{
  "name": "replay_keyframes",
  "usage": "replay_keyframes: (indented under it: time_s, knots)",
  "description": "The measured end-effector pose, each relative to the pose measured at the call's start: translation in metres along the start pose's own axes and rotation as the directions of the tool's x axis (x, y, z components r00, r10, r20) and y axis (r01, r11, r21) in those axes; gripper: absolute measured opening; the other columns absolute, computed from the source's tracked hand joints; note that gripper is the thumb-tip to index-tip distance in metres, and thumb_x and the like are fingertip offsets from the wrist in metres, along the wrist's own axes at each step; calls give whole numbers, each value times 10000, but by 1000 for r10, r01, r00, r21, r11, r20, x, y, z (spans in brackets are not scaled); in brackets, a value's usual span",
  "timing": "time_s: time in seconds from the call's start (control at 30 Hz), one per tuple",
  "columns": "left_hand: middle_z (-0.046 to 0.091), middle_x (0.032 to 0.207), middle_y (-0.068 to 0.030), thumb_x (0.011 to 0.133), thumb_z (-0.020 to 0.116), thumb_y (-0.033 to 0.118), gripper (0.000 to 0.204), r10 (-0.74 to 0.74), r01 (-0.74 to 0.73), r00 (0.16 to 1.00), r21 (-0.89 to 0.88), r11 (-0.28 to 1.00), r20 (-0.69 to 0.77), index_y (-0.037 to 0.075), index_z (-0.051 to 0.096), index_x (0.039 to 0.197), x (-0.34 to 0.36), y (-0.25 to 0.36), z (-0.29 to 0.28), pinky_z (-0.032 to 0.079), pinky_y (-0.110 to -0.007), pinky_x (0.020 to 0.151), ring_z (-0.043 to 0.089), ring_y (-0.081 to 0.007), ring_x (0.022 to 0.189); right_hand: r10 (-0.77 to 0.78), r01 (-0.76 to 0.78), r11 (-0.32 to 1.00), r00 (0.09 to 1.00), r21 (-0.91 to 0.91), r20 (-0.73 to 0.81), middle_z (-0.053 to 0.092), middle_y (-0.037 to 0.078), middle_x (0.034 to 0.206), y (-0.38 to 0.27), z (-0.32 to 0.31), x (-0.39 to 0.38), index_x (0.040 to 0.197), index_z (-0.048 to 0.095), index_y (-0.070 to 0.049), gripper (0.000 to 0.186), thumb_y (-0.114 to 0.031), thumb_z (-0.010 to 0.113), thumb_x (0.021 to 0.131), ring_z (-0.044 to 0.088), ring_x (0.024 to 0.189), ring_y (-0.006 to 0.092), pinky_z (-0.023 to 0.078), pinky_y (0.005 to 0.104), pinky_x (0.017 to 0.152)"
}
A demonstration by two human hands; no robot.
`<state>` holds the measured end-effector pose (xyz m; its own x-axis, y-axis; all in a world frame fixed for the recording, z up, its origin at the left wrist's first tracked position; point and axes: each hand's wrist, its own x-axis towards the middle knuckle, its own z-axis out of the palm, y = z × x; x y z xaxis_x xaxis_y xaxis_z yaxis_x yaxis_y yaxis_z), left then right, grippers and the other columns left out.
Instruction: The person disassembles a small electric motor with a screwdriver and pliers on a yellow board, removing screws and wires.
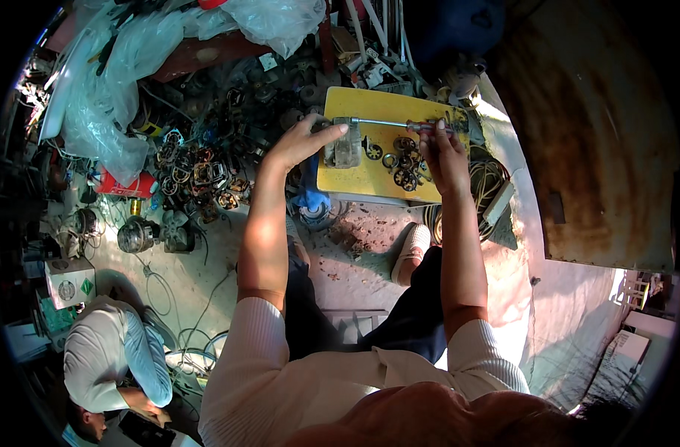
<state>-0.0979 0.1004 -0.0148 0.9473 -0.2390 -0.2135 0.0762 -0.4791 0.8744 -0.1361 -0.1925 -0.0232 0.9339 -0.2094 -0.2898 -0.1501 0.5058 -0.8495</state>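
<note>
A yellow-topped stand (341, 179) is in front of me. On its left part sits a worn grey metal block (346, 153), which looks like a small motor with a dark shaft end facing right. My left hand (308, 143) is closed round its left side, thumb across the top. A screwdriver (381, 122) with a reddish, partly clear handle is in my right hand (446, 153), its shaft level and pointing left. The tip meets the block near its upper edge; the exact contact is too small to tell. Several small round metal parts (407, 167) lie between my hands.
Motor coils and scrap (194, 171) are heaped at the left, under clear plastic sheeting (105, 97). A coiled cable (489, 190) lies beside the stand. A rusty metal sheet (601, 149) stands at the right. Another person (112, 357) bends over at the lower left.
</note>
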Motion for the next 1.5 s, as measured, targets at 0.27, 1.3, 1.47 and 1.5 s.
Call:
replay_keyframes:
  time_s: [0.27, 1.3, 1.47, 1.5]
  knots:
    - [677, 1137, -183, 777, 737, 556, 737, -63, 70, 997, -145, 987, 55, -46, 634, 1188, -2, 29, -1, 467, -330, 933, 630, -208, 1064, -102, 103, 989, 995, -111, 7, 653, 30, 859, 9, -5, 20, 1030, 551, -89, 272, -356, 583, 988, 633, 734, 89, 545, 221, 613]
    - [551, 1350, -164, 599, 876, 431, 946, 181, -130, 972, 299, 945, -150, 126, 452, 1388, -42, 30, 12, 255, -490, 1136, 466, -353, 1310, -45, 44, 999, 995, -14, -85, 633, 21, 850, 16, -11, 18, 999, 537, -93, 352, -437, 604, 960, 658, 774, 126, 538, 248, 610]
    - [569, 1331, -128, 609, 854, 481, 915, 200, -117, 960, 368, 922, -198, 153, 465, 1370, -48, 36, 16, 44, -663, 1128, 414, -346, 1349, -59, 54, 997, 994, -56, -95, 635, 7, 844, 14, -5, 14, 984, 540, -110, 345, -450, 596, 963, 648, 752, 107, 512, 240, 598]
    - [570, 1327, -129, 610, 853, 482, 913, 205, -115, 956, 377, 919, -208, 153, 466, 1368, -47, 36, 18, 50, -664, 1128, 418, -349, 1344, -67, 60, 996, 993, -64, -99, 637, 3, 846, 13, -5, 13, 987, 546, -112, 345, -453, 594, 964, 647, 751, 103, 505, 237, 596]
